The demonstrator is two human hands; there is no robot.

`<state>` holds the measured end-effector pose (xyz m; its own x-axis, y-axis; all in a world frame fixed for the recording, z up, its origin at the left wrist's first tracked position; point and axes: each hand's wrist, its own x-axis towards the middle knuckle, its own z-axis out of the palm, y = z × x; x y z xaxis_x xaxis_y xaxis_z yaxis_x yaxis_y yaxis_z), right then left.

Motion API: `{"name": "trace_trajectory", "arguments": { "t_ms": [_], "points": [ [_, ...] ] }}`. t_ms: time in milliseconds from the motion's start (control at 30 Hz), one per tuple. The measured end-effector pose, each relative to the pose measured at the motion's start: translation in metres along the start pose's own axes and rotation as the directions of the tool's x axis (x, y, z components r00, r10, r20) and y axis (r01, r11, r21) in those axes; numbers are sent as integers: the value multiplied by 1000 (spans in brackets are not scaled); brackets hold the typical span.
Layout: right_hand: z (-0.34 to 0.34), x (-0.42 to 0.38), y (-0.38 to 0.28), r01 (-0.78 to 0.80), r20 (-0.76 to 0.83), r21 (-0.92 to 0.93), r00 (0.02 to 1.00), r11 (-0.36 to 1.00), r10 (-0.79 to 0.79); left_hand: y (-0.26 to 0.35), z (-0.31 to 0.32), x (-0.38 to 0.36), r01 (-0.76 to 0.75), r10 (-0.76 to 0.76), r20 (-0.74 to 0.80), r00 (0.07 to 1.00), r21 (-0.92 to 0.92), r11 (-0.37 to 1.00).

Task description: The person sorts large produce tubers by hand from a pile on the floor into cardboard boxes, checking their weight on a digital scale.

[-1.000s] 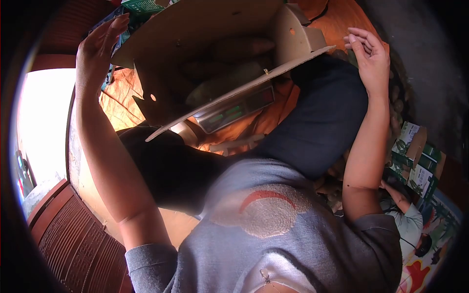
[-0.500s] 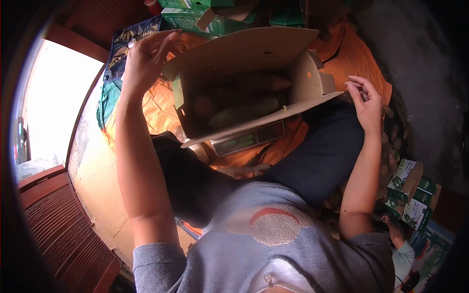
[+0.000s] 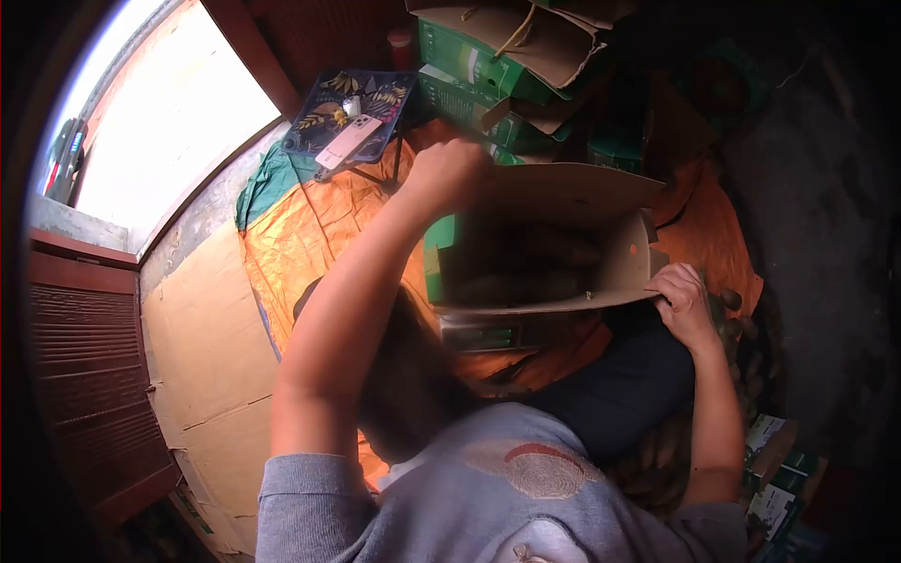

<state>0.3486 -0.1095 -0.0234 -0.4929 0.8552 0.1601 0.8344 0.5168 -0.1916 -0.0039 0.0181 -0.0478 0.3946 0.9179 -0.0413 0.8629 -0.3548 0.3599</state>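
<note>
An open cardboard box (image 3: pixel 615 246), green on its outer left side, stands between my legs with its flaps raised. Several long rounded things, like tubers, lie in shadow inside it. My left hand (image 3: pixel 452 174) is closed in a fist at the left corner of the far flap (image 3: pixel 563 183); whatever is in its fingers is hidden. With fingers bent over the right end of the near flap (image 3: pixel 554 307), my right hand (image 3: pixel 681 302) grips it. Just below the box's near side shows a scale (image 3: pixel 483 338) with green lit digits.
Green cartons (image 3: pixel 469 70) are stacked behind the box. A pink phone (image 3: pixel 349 141) rests on a patterned small table (image 3: pixel 319 117) at far left. Orange sheeting (image 3: pixel 305 225) and flattened cardboard (image 3: pixel 206 347) cover the floor. More green cartons (image 3: pixel 774 488) stand at lower right.
The view has shifted, so the box appears lower and further right. My left hand has gone from open to closed at the far flap. My right hand has taken hold of the near flap.
</note>
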Motion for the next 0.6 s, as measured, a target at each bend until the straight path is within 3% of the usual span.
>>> {"name": "trace_trajectory", "arguments": {
  "t_ms": [100,233,433,600],
  "points": [
    [-5,15,-3,95,139,-33,986,995,-89,-9,4,4,-39,41,-16,999,81,996],
    [-1,29,-3,104,228,-148,971,983,-69,-10,-5,5,-94,86,57,995,137,986],
    [-21,72,-44,202,159,-105,970,974,-184,-48,-18,-7,5,-1,-32,999,140,990],
    [-38,112,-96,307,130,-142,948,941,-289,-71,-70,-42,79,-57,-119,991,195,978]
  ]
}}
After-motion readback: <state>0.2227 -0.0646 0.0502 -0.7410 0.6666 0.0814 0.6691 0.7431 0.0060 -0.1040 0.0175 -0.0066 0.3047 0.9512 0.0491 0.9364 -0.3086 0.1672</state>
